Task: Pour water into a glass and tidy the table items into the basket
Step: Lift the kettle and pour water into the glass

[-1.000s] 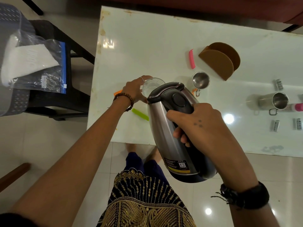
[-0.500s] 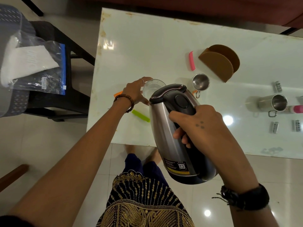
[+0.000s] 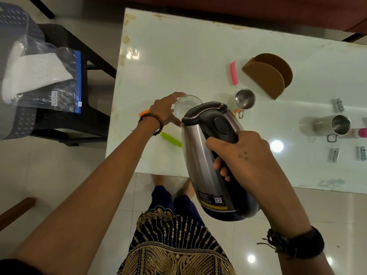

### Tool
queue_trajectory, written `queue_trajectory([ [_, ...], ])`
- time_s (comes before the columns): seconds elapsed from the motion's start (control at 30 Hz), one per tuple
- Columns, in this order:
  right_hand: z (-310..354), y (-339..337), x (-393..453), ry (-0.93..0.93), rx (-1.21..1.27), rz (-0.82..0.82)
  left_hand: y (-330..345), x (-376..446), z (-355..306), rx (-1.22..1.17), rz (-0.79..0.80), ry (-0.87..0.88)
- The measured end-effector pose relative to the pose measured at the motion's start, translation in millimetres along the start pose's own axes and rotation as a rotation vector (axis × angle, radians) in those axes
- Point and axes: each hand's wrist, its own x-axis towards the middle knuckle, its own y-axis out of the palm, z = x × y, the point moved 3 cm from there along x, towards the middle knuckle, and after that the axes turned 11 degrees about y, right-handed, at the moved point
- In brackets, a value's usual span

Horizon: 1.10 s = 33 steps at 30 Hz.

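My right hand [image 3: 241, 153] grips the black handle of a steel electric kettle [image 3: 200, 155], tilted forward with its lid end over a clear glass [image 3: 185, 105]. My left hand [image 3: 165, 112] wraps around the glass, which stands on the white table [image 3: 178, 52] near its front left part. The kettle hides the glass's near side, so no stream of water is visible. A dark perforated basket [image 3: 12, 118] sits on a black chair at the far left, holding a plastic bag.
On the table lie a green clip [image 3: 171, 139], a pink clip [image 3: 234, 73], a brown napkin holder [image 3: 267, 75], a small steel cup [image 3: 244, 99], a larger steel mug [image 3: 333, 127], a pink-capped item [image 3: 360, 133] and several small batteries [image 3: 335, 155].
The kettle and my right hand have shifted slightly down and right, staying tilted over the glass. My left hand keeps holding the glass in place.
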Motion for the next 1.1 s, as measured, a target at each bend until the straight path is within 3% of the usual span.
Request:
queue_trajectory([
  [1.1, 3.3, -0.3, 6.8, -0.023, 0.014, -0.005, -0.5, 0.8, 1.2, 0.064, 0.002, 0.011],
])
